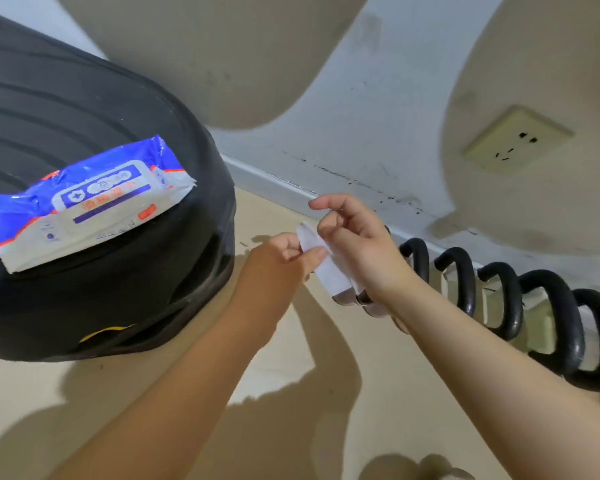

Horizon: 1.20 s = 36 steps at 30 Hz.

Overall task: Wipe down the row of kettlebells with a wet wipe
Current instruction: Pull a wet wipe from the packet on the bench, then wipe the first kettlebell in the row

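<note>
A white wet wipe (321, 261) hangs between my two hands above the floor. My left hand (284, 258) pinches its left edge with thumb and fingers. My right hand (354, 244) pinches its upper part, index finger raised. A row of several kettlebells (506, 296) with black handles stands along the wall at the right, behind and below my right forearm. The kettlebells nearest my hands are mostly hidden by my right hand. A blue and white pack of wet wipes (84, 202) lies on a big black tyre.
The black tyre (84, 116) fills the left side, resting on the beige floor (291, 410). A grey wall with a skirting board (274, 181) runs behind the kettlebells. A wall socket (518, 143) sits above them at the right.
</note>
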Each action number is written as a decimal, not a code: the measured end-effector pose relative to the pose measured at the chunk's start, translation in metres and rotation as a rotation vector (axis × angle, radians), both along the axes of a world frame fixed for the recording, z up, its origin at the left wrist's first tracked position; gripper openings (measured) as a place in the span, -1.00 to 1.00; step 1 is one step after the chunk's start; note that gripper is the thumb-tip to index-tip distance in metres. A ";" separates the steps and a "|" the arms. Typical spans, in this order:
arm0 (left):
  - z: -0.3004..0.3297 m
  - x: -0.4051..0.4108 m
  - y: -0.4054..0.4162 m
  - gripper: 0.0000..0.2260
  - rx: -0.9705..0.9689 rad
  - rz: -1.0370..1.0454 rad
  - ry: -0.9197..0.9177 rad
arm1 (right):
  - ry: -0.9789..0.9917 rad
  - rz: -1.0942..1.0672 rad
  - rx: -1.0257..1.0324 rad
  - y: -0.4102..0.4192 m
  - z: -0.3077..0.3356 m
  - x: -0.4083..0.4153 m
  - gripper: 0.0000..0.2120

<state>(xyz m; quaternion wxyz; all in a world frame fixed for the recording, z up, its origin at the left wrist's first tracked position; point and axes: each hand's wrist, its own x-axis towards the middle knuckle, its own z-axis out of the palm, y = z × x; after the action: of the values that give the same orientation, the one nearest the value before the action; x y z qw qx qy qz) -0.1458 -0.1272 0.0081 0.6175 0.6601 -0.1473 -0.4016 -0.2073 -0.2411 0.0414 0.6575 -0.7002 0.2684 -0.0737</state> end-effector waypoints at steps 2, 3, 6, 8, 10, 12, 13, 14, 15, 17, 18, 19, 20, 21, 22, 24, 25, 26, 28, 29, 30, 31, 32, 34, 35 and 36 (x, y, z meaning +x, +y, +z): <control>-0.004 -0.008 -0.011 -0.90 -0.081 -0.045 0.036 | 0.093 -0.007 -0.035 -0.016 0.000 -0.020 -0.82; -0.006 -0.012 -0.017 -0.92 -0.117 -0.056 0.061 | 0.155 -0.012 -0.012 -0.025 0.000 -0.030 -0.83; -0.013 -0.023 -0.035 -0.84 -0.170 -0.061 0.134 | 0.271 0.025 0.104 -0.054 -0.004 -0.058 -0.82; -0.017 -0.034 -0.047 -0.82 -0.205 -0.101 0.264 | 0.262 0.038 0.200 -0.072 -0.011 -0.072 -0.81; -0.024 -0.043 -0.058 -0.86 -0.219 -0.130 0.413 | 0.269 0.090 0.309 -0.088 -0.023 -0.082 -0.80; -0.032 -0.052 -0.067 -0.61 -0.225 -0.149 0.539 | 0.261 0.136 0.464 -0.099 -0.036 -0.090 -0.67; -0.034 -0.056 -0.072 -0.51 -0.234 -0.159 0.588 | 0.250 0.137 0.540 -0.105 -0.044 -0.094 -0.50; -0.036 -0.061 -0.077 -0.47 -0.230 -0.165 0.602 | 0.250 0.129 0.596 -0.111 -0.051 -0.100 -0.33; -0.039 -0.065 -0.081 -0.46 -0.216 -0.171 0.593 | 0.247 0.113 0.640 -0.117 -0.057 -0.106 -0.20; -0.043 -0.072 -0.088 -0.45 -0.184 -0.183 0.577 | 0.224 0.086 0.719 -0.129 -0.065 -0.118 -0.04; -0.043 -0.075 -0.091 -0.47 -0.178 -0.188 0.584 | 0.211 0.077 0.751 -0.134 -0.068 -0.124 0.00; -0.044 -0.078 -0.093 -0.54 -0.177 -0.197 0.601 | 0.192 0.071 0.778 -0.137 -0.071 -0.129 0.00; -0.045 -0.079 -0.095 -0.64 -0.171 -0.211 0.623 | 0.163 0.074 0.805 -0.141 -0.073 -0.133 -0.09; -0.045 -0.081 -0.098 -0.71 -0.149 -0.242 0.629 | 0.118 0.087 0.825 -0.143 -0.075 -0.136 -0.28; -0.045 -0.082 -0.100 -0.76 -0.108 -0.283 0.604 | 0.072 0.107 0.824 -0.144 -0.075 -0.137 -0.49; -0.046 -0.083 -0.103 -0.80 -0.046 -0.347 0.518 | 0.014 0.146 0.769 -0.144 -0.074 -0.137 -0.68; -0.048 -0.084 -0.104 -0.80 -0.051 -0.349 0.491 | 0.017 0.155 0.723 -0.144 -0.073 -0.136 -0.68; -0.047 -0.084 -0.105 -0.79 -0.079 -0.333 0.479 | 0.028 0.152 0.677 -0.145 -0.074 -0.135 -0.67; -0.044 -0.084 -0.106 -0.79 -0.158 -0.294 0.479 | 0.027 0.124 0.621 -0.144 -0.074 -0.133 -0.66; -0.043 -0.085 -0.106 -0.80 -0.197 -0.274 0.483 | 0.029 0.104 0.613 -0.142 -0.074 -0.132 -0.66; -0.043 -0.085 -0.106 -0.80 -0.221 -0.254 0.481 | 0.038 0.078 0.603 -0.139 -0.073 -0.130 -0.67; -0.043 -0.086 -0.105 -0.82 -0.231 -0.235 0.480 | 0.050 0.056 0.592 -0.137 -0.073 -0.128 -0.71; -0.045 -0.088 -0.104 -0.85 -0.226 -0.210 0.483 | 0.055 0.038 0.583 -0.134 -0.073 -0.127 -0.76; -0.048 -0.088 -0.103 -0.81 -0.205 -0.150 0.495 | 0.055 0.016 0.577 -0.131 -0.073 -0.124 -0.83; -0.050 -0.087 -0.103 -0.78 -0.200 -0.107 0.514 | 0.067 0.003 0.581 -0.131 -0.073 -0.123 -0.82; -0.051 -0.085 -0.102 -0.77 -0.208 -0.049 0.550 | 0.079 -0.023 0.591 -0.133 -0.075 -0.124 -0.80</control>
<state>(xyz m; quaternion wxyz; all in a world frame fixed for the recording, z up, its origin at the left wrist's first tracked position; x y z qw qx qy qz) -0.2308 -0.2290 -0.0424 0.6888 0.4558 -0.0309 -0.5629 -0.3315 -0.3738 -0.0337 0.8211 -0.4775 0.3115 0.0274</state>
